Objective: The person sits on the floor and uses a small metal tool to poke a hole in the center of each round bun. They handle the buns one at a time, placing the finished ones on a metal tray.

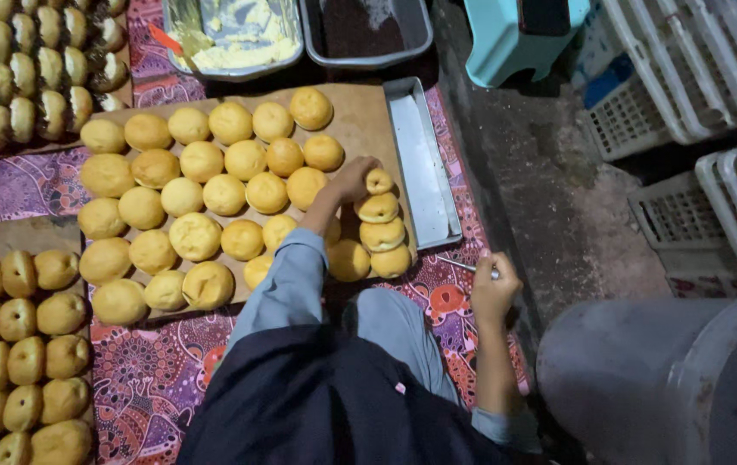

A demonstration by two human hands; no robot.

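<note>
split bun (379,182) at left hand (352,179) fingertips, atop bun row

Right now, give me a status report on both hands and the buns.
Left hand on a split bun atop the board. Right hand grips a thin metal tool. Nothing between them.

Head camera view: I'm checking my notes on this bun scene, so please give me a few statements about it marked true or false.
1. The left hand rests on a bun at the board's right edge. True.
2. The right hand holds a thin metal tool. True.
3. The narrow metal tray beside the wooden board is full of buns. False: no buns lie in it.
4. The buns lie on bare concrete. False: they sit on wooden boards over a patterned cloth.
</note>
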